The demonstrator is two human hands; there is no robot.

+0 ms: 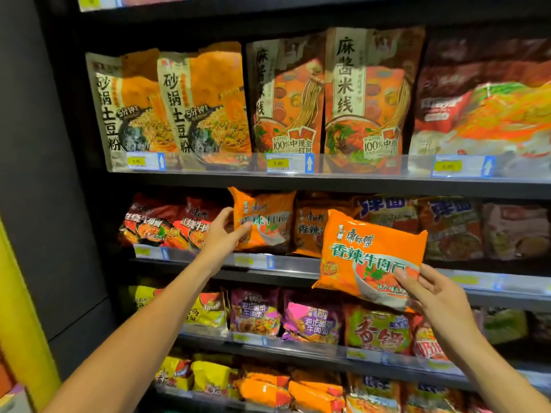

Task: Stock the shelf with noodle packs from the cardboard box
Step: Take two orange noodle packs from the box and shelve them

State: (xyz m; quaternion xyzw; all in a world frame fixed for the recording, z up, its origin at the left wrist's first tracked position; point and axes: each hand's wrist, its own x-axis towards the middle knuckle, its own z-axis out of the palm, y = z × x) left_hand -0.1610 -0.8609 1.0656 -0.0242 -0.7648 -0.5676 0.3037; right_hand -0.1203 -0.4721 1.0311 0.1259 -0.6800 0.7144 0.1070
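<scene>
Left hand (222, 234) grips the lower left edge of an orange noodle pack (264, 220) standing on the second shelf (286, 265). Right hand (436, 296) pinches the lower right corner of a second orange pack (372, 251), held tilted in front of the shelf edge. Red packs (167, 225) stand just left.

Along the front edge of the upper shelf (328, 179) before me stood tall cream-and-orange pouches (205, 99) at the left end, red-orange rice-noodle pouches (369, 90) in the middle and dark red bags (483, 108) toward the right, with yellow price tags (278, 163) clipped to the clear rail below them. Two tiers down I saw yellow packs (205, 311) at the left, purple packs (255, 314) beside them and a green pack (378, 329) right of those. A dark side panel (38, 144) closed the left end, with a yellow post (18, 308) beside it.
</scene>
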